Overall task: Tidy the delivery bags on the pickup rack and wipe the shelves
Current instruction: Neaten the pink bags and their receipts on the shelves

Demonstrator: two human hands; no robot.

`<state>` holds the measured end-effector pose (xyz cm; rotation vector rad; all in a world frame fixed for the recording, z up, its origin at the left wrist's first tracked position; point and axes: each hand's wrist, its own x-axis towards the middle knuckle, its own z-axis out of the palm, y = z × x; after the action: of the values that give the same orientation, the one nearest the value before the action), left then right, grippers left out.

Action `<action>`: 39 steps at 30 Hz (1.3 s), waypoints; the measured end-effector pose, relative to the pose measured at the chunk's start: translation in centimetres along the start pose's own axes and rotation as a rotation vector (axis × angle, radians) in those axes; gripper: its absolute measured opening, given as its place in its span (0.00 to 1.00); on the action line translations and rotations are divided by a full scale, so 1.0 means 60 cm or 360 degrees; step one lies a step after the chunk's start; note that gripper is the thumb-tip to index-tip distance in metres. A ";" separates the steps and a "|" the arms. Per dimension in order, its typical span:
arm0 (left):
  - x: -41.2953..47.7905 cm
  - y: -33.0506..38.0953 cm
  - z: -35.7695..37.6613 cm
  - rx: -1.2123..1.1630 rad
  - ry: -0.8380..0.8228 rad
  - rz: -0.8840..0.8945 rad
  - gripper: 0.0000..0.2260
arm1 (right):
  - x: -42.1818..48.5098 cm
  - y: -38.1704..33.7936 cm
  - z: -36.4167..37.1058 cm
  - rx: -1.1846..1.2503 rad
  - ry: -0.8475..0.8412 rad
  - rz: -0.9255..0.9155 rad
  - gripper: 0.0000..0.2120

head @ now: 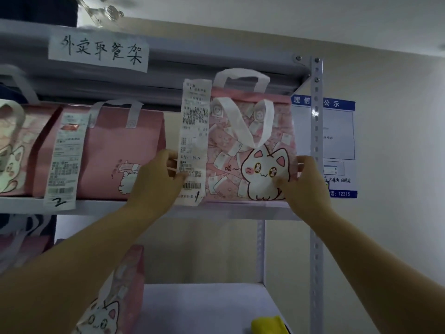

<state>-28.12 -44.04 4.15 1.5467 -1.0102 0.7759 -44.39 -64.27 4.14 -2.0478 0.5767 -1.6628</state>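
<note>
Left hand (pixel 156 182) curls round the left edge of the pink cat bag (pixel 252 141), fingertips hidden behind its receipt (pixel 193 141); right hand (pixel 307 186) pinches the right edge, thumb in front.

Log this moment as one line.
left hand grips pink cat-print fabric bag | right hand grips same bag | bag upright on grey metal shelf

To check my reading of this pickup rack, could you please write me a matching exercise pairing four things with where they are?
1. cat-print bag
2. receipt marked 2
3. yellow cloth
4. handwritten sign

A. lower shelf
B. taped to top shelf edge
C. on plain pink bag
D. between left hand and right hand

Pairs: 1-D, 2-C, 3-A, 4-B
</note>
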 end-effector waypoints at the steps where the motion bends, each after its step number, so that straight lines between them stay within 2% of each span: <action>1: -0.011 0.008 -0.013 -0.0053 -0.0008 0.0014 0.12 | -0.014 -0.009 -0.011 0.0003 0.0028 -0.0010 0.24; 11: -0.172 0.051 -0.170 -0.0298 -0.0166 0.0026 0.12 | -0.233 -0.107 -0.114 -0.0022 0.0150 -0.0036 0.23; 17: -0.292 0.029 -0.235 -0.0451 -0.0253 -0.0136 0.11 | -0.367 -0.120 -0.126 0.0004 0.0011 0.0099 0.22; 21: -0.359 -0.007 -0.251 -0.0400 -0.0302 -0.0257 0.11 | -0.434 -0.101 -0.107 -0.0005 -0.0138 0.0214 0.20; 31: -0.442 -0.139 -0.187 -0.0189 -0.0523 -0.0569 0.11 | -0.496 0.013 0.011 -0.0124 -0.0503 0.0570 0.19; 39: -0.424 -0.230 -0.074 -0.0074 -0.0616 -0.0749 0.09 | -0.456 0.112 0.107 -0.0111 -0.0604 0.0710 0.16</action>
<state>-26.33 -33.78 -23.22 1.8395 -0.8726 0.1261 -43.61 -53.67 -22.73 -2.0210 0.8830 -0.9852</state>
